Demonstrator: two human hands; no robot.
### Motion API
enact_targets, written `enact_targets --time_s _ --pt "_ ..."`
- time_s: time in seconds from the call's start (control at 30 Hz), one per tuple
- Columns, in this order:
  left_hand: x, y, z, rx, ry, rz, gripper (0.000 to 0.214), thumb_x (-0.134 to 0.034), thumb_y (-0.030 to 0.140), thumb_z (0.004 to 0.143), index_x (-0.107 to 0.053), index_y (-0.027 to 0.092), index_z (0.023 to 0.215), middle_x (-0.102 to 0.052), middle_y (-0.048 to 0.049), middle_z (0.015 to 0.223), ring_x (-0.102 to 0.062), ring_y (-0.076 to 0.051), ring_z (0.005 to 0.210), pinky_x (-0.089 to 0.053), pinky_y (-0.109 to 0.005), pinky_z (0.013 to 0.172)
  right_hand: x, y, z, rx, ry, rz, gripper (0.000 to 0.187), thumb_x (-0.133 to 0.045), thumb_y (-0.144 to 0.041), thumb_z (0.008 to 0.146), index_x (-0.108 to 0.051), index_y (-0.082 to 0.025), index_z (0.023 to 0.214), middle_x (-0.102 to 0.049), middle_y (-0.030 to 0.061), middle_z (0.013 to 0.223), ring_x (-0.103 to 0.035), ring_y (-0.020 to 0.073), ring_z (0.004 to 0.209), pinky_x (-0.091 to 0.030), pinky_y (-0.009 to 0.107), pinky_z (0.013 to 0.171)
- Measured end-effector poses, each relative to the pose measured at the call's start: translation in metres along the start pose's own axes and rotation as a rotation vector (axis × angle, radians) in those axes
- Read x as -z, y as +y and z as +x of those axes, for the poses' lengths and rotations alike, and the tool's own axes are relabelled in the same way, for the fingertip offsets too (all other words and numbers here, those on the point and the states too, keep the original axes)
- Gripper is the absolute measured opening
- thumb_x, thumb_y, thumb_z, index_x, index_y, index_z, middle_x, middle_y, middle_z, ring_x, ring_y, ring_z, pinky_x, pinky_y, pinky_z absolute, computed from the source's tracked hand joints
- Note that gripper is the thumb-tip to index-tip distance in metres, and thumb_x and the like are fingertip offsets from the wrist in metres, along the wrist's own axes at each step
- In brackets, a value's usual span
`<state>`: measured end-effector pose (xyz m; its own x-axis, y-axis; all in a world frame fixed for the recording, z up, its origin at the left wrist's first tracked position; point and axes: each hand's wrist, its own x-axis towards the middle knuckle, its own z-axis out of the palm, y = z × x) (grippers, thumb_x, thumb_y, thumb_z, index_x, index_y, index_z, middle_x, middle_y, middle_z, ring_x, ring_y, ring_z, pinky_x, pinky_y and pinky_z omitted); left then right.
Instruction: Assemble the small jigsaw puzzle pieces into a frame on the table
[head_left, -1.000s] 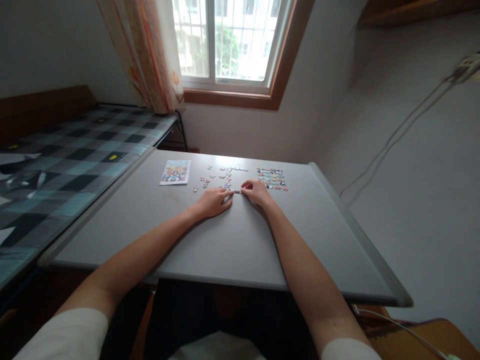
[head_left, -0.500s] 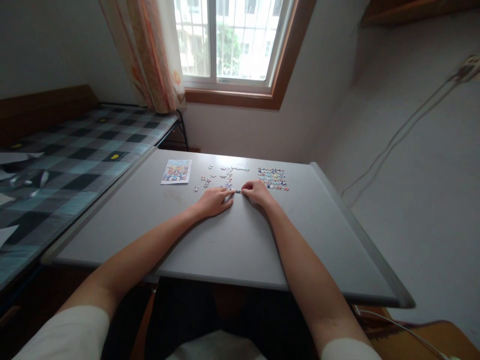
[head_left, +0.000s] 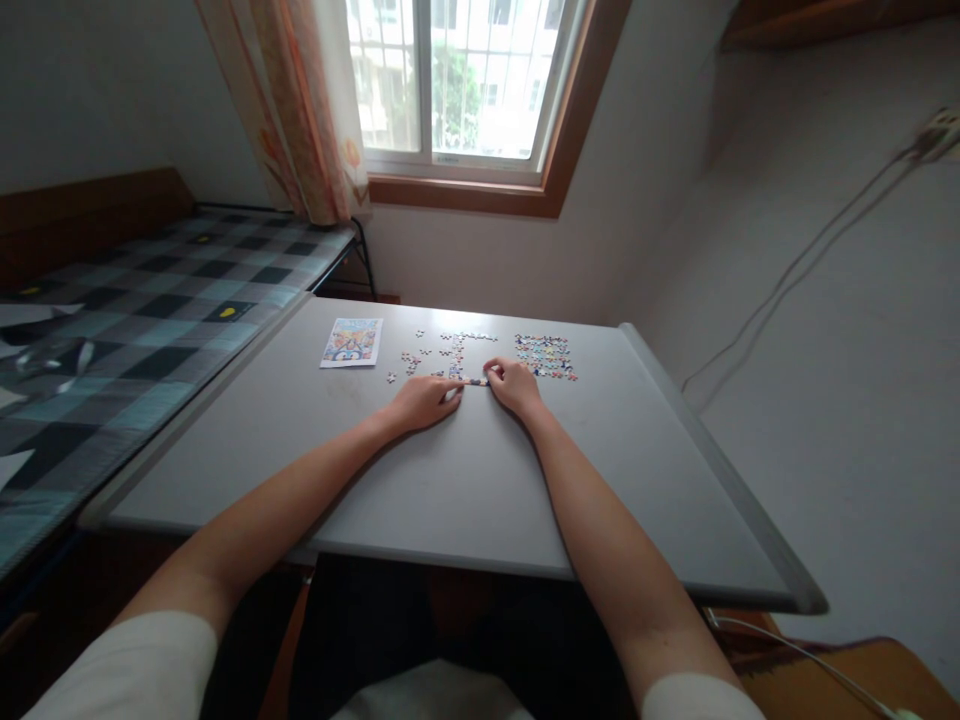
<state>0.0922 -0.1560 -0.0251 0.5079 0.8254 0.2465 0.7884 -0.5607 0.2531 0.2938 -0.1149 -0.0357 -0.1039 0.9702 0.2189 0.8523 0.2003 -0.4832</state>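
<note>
Small jigsaw pieces form a partly joined border point(head_left: 457, 358) on the grey-white table. Its bottom row point(head_left: 475, 382) runs between my two hands. My left hand point(head_left: 426, 402) rests on the table, its index finger stretched onto the left part of that row and the thumb apart below. My right hand point(head_left: 514, 384) is at the row's right end, with thumb and index finger drawn together just above it. Whatever those fingertips hold, if anything, is too small to make out. Right of the border lies a block of loose jigsaw pieces point(head_left: 546, 355), partly behind my right hand.
A printed picture sheet point(head_left: 351, 343) lies on the table's left. Several loose pieces point(head_left: 409, 362) are scattered between it and the border. A bed point(head_left: 172, 300) with a checked cover stands along the left, a window point(head_left: 450, 90) is ahead, and a cable point(head_left: 795, 275) hangs on the right.
My right fingertips have shifted slightly right and up from the bottom row, showing more of it. My left hand has drawn back a little to the left.
</note>
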Motion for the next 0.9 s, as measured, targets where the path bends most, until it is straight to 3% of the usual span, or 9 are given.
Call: enact_targets --time_s 0.9 --pt "0.0007 -0.0021 -0.0008 0.008 0.005 -0.05 0.037 -0.044 0.037 0.089 -0.066 0.025 0.116 -0.067 -0.0018 0.074 -0.056 -0.013 0.064 -0.041 -0.023 0.063 0.0007 -0.0053 -0.0024 0.018 0.002 -0.022 0.021 -0.052 -0.027 0.083 -0.069 -0.025 0.095 -0.066 0.0011 0.073 -0.059 0.017 0.074 -0.039 0.027 0.076"
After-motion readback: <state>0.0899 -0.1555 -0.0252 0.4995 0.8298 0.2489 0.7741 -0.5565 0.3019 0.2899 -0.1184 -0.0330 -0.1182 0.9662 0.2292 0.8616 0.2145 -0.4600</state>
